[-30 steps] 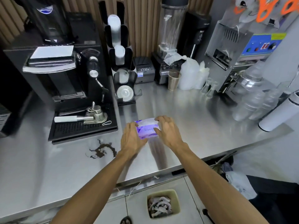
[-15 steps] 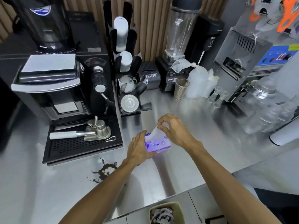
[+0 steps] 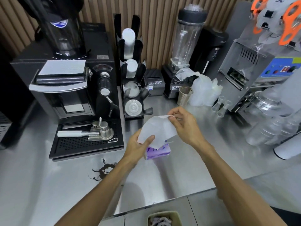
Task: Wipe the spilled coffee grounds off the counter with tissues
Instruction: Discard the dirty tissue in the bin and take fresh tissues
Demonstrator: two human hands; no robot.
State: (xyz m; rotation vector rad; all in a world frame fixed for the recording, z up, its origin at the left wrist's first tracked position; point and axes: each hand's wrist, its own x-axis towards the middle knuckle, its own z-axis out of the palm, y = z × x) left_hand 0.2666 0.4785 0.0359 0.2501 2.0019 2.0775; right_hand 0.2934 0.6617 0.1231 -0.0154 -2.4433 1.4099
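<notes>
A tissue [image 3: 158,128] has been drawn from the pack [image 3: 158,152], pinched on top by the right hand [image 3: 184,126] and gripped below by the left hand [image 3: 137,148]. Grounds [image 3: 102,170] at the pack's eight o'clock are not yet wiped.

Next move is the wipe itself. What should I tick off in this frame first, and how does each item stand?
1. Grip on the tissue: ok. The right hand pinches its top corner and the left hand holds its lower edge.
2. Tissue fully out of the purple pack: cannot tell, the edge overlaps the pack.
3. Coffee grounds visible on the counter: ok, unwiped.
4. Bin for the used tissue: ok, below the counter edge.
</notes>
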